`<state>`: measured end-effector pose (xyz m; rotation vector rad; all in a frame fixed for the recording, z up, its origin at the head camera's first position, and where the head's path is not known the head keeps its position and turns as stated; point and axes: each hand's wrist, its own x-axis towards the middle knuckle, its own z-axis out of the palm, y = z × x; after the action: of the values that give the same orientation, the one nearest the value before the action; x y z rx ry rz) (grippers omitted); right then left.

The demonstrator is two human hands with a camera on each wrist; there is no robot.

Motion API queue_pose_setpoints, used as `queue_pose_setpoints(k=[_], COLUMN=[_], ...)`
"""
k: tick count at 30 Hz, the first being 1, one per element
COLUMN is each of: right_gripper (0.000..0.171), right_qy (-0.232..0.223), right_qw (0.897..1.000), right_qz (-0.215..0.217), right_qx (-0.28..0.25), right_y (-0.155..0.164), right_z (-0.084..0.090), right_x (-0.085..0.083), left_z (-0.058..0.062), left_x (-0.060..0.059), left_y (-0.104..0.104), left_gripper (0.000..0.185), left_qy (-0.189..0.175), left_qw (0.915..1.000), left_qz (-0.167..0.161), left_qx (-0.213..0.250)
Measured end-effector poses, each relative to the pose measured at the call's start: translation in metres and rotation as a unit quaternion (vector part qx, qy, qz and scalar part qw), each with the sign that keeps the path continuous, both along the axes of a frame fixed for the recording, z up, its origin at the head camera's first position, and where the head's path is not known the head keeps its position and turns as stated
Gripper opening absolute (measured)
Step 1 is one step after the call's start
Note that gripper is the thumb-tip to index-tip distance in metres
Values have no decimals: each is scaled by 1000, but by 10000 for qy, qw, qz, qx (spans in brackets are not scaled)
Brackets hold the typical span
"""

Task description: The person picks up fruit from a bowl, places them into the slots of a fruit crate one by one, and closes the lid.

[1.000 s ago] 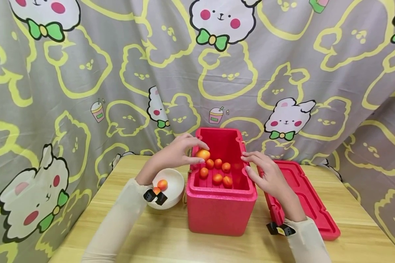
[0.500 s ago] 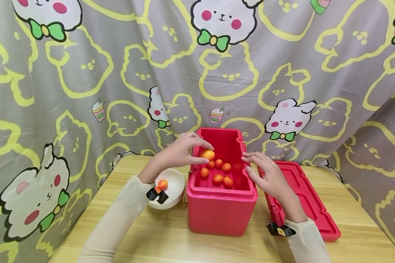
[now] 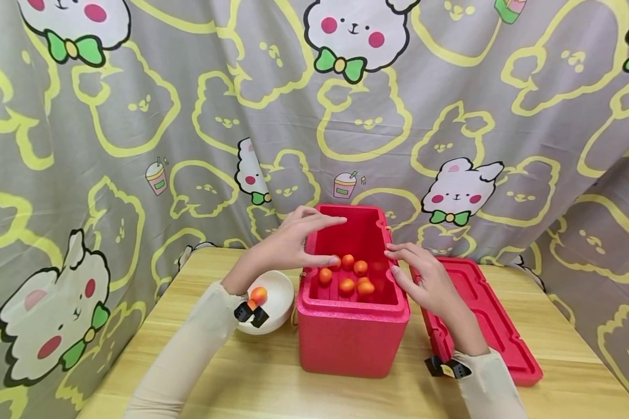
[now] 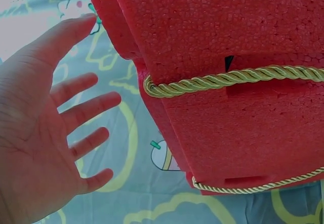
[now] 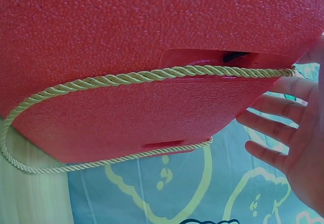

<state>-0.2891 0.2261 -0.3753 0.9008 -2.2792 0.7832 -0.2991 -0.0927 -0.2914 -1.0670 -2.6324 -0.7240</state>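
Dropping fruit [image 3: 366,287] gently into the red box [image 3: 352,337] works best; left hand [image 3: 288,241] and right hand [image 3: 424,279] are open, holding nothing.

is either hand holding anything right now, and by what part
Nothing is held. The left hand is spread open over the red box, and the right hand is open at its other rim.
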Motion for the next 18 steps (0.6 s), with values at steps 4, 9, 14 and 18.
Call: queue_pose_setpoints(k=[4,9,14,18], right_gripper=[36,35,35,36], right_qy=[-4,2,-49,-74], right_qw=[10000,10000,10000,9999], right_qz=[7,10,0,-8], right_qx=[-13,-17,-67,-82], right_y=[0,0,0,0], right_z=[0,-1,-1,-1], right_x=[-1,-1,0,0], left_z=[-2,-5,-7,-8], left_x=[-1,-2,-2,-3], left_y=[-2,-5,-10,-18], left_gripper=[75,74,75,75], left_qy=[117,340,536,788], left_qw=[9999,9991,9976,9945], left_qz=[-51,-117,-62,-55], left_qx=[53,212,433,689])
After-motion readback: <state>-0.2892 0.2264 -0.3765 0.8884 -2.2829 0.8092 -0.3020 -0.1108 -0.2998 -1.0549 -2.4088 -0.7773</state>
